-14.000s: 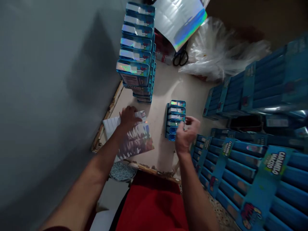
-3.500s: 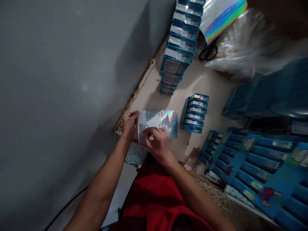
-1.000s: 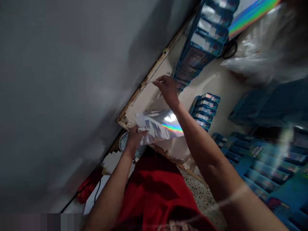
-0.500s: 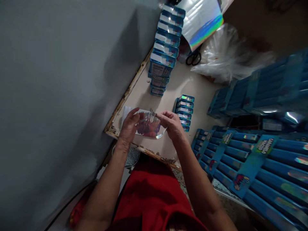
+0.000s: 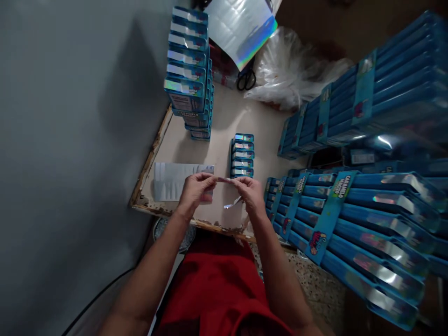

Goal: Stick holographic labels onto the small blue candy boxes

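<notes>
Thin silvery foil strip (image 5: 224, 179) at centre frame, just above beige desk (image 5: 245, 116). My left hand (image 5: 194, 192) and right hand (image 5: 250, 195) each pinch one end, grip clamped tight. Long axis runs left-right; neither hand nearer.

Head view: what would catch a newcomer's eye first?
Blue boxes dominate: a tall stack at upper left and banded bundles on the right. Near the front edge, the left hand and right hand pinch a thin strip between them. A holographic sheet gleams at the top.
</notes>
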The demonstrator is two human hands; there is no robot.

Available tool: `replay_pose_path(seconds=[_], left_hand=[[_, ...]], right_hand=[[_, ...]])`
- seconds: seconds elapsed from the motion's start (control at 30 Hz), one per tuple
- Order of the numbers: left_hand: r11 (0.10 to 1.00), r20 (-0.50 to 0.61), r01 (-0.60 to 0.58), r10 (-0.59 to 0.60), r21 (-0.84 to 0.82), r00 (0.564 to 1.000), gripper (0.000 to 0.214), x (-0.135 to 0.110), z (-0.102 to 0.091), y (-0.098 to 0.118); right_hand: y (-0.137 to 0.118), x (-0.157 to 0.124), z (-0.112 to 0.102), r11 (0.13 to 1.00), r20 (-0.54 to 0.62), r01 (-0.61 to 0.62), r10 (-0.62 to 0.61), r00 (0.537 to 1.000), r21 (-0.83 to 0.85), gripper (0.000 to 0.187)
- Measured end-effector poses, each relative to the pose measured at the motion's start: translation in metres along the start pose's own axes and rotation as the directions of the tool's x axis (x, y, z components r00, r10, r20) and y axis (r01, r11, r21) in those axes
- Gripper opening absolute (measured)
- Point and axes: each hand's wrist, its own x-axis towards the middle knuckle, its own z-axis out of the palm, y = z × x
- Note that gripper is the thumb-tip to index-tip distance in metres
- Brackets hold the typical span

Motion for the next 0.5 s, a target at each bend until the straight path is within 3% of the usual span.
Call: replay_pose_path(seconds=[0.07,0.17,0.33,0.5], left_hand=[[0.999,-0.035,-0.047,0.047,-0.011,0.998,0.043,0.007,0.021,-0.005],[0.994,-0.059,-0.113,0.113,0.005,0.992,0.038,0.014,0.042,-0.022],[0.974,-0.092,-0.196,0.207,0.115,0.974,0.033,0.010,0.045,-0.059],[0.954,-0.113,-0.254,0.273,0.157,0.955,0.030,0.023,0.050,-0.064]], right_hand=[[0.001,0.011,-0.010,0.995,-0.115,0.029,-0.040,0.993,-0.096,0.038],[0.003,0.022,-0.026,0.973,-0.167,0.028,-0.067,0.984,-0.228,0.035],[0.020,0.015,-0.040,0.968,-0.205,0.000,-0.052,0.977,-0.249,0.035],[0.034,0.023,-0.039,0.960,-0.282,0.008,-0.090,0.955,-0.279,0.036]])
